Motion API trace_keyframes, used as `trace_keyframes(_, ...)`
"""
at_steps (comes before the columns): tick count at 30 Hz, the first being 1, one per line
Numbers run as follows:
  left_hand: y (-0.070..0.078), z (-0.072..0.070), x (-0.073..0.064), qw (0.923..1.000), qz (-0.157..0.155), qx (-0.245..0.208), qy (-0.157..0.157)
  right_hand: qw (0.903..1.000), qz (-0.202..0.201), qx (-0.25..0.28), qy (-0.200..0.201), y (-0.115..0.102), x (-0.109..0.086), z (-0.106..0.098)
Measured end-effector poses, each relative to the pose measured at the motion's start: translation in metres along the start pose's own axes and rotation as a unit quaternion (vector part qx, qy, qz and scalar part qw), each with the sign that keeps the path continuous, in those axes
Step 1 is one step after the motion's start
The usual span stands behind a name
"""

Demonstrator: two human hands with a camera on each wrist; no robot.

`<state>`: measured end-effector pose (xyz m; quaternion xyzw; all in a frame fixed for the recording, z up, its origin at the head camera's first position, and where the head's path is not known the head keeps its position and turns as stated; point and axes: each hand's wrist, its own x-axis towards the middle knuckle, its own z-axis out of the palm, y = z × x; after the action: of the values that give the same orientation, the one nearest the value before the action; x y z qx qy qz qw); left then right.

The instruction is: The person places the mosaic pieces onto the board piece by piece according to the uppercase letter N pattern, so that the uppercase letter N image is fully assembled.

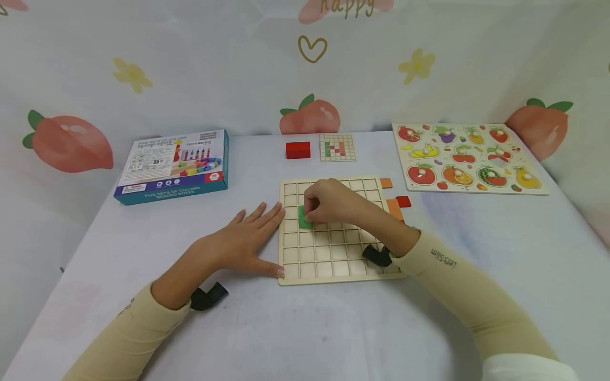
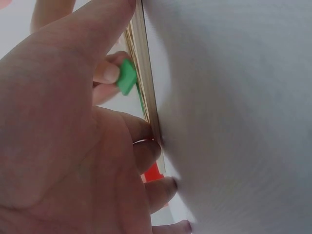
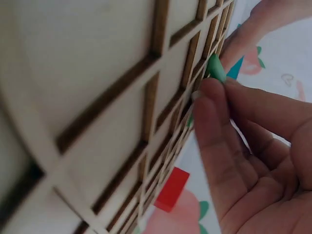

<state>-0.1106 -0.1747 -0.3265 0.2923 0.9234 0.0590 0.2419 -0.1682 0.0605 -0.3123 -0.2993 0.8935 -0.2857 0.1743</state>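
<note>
A square wooden grid board [image 1: 324,270] lies flat on the table. My right hand [image 1: 335,203] is over its upper left part and pinches a small green tile [image 2: 127,77] between thumb and fingertips. The tile [image 3: 215,68] is tilted, close to the board's surface. More green shows in the grid beside it, partly hidden by the fingers. My left hand [image 1: 243,241] rests spread on the table to the left, its fingertips and thumb touching the board's left edge.
Orange tiles [image 1: 394,209] and a red tile [image 1: 403,201] lie at the board's right edge. Behind it are a red block [image 1: 297,150] and a small pattern card [image 1: 337,147]. A boxed bead set [image 1: 173,166] stands back left, a fruit puzzle [image 1: 469,159] back right.
</note>
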Motion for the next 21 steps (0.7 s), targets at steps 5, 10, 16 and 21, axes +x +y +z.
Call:
trace_keyframes(5, 0.0, -0.001, 0.0, 1.0, 0.001, 0.006, 0.003, 0.9981, -0.006, -0.061, -0.006, -0.008, -0.001, 0.004)
trace_keyframes(10, -0.001, 0.0, 0.0, 1.0, 0.006, 0.002, 0.008, 0.9941, 0.004, -0.108, -0.006, -0.013, -0.006, 0.008)
trace_keyframes(16, 0.0, 0.003, 0.0, 0.9999, 0.007, 0.0, 0.011, 0.9884, -0.02, -0.151, 0.005, -0.016, -0.019, 0.014)
trace_keyframes(21, 0.0, 0.003, 0.0, 0.9999, 0.004, 0.006, 0.012, 0.9917, -0.027, -0.123, 0.029, -0.011, -0.043, 0.001)
